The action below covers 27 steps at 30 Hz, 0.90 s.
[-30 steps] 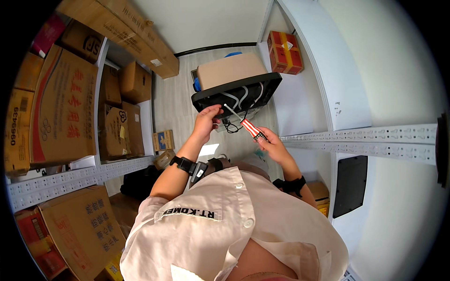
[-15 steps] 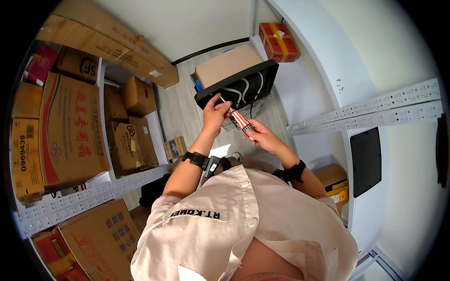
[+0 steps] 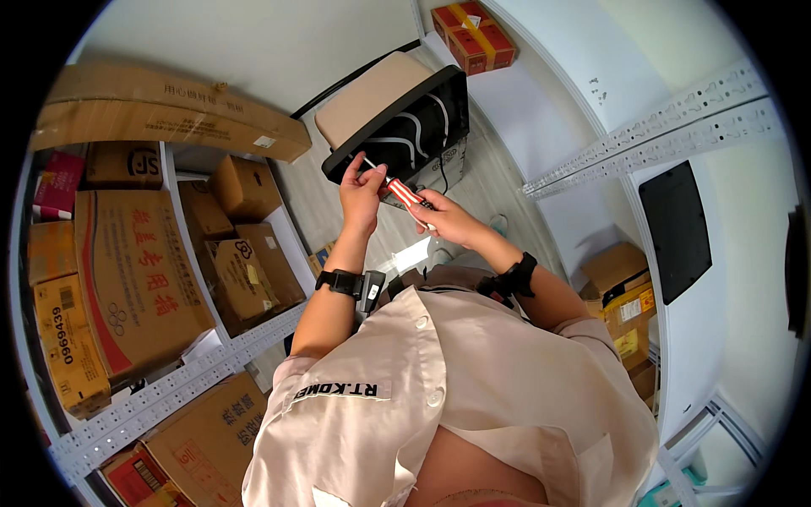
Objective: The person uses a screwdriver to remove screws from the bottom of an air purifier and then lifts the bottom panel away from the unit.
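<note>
A screwdriver (image 3: 405, 193) with a red-and-white striped handle slants up and left across the middle. My right hand (image 3: 448, 221) is wrapped round the back end of its handle. My left hand (image 3: 361, 198) is closed at the front, thumb and forefinger around the metal shaft near its tip. Both hands are just in front of a black panel (image 3: 397, 127) with pale curved strips on its near face and a beige block (image 3: 372, 93) behind it. The tip lies by the panel's lower left corner; whether it touches cannot be told.
Metal shelving with cardboard boxes (image 3: 139, 279) fills the left side, with a long carton (image 3: 177, 118) above it. A red box (image 3: 473, 35) sits on the far white shelf. On the right are an opened carton (image 3: 617, 270) and a flat black panel (image 3: 676, 230).
The view has shifted, so the panel, screwdriver and both hands appear farther left and slightly higher. Both hands keep their hold on the screwdriver.
</note>
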Motion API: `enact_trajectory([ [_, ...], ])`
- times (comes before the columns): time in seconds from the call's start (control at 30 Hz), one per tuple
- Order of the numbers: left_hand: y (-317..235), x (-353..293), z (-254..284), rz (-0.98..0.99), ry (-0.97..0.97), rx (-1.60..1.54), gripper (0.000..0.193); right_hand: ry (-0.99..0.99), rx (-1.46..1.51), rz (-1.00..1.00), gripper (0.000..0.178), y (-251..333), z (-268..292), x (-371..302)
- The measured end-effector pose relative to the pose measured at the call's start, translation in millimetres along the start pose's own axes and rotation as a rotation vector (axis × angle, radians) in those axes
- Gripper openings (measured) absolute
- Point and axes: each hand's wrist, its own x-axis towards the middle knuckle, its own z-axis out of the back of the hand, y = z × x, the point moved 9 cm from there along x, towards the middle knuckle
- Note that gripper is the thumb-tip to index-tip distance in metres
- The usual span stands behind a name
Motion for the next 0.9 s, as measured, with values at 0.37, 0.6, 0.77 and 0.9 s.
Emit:
enact_trajectory([
  [0.37,-14.6,9.2,0.0,-0.028,0.03,-0.074,0.054,-0.024,0.055,0.054,0.031,9.0,-7.9,9.5],
  [0.6,-10.2,17.0,8.3,-0.046,0.02,-0.037,0.051,-0.055,0.043,0.067,0.033,10.6,-7.3,18.6],
  [0.77,-9.8,17.8,-7.4,-0.028,0.028,-0.048,0.049,-0.059,0.114,0.074,0.034,12.4,0.9,13.6],
  [0.9,-12.7,19.6,-4.1,-0.063,0.026,-0.031,0.046,-0.045,0.12,0.064,0.034,11.7,-1.6,15.6],
])
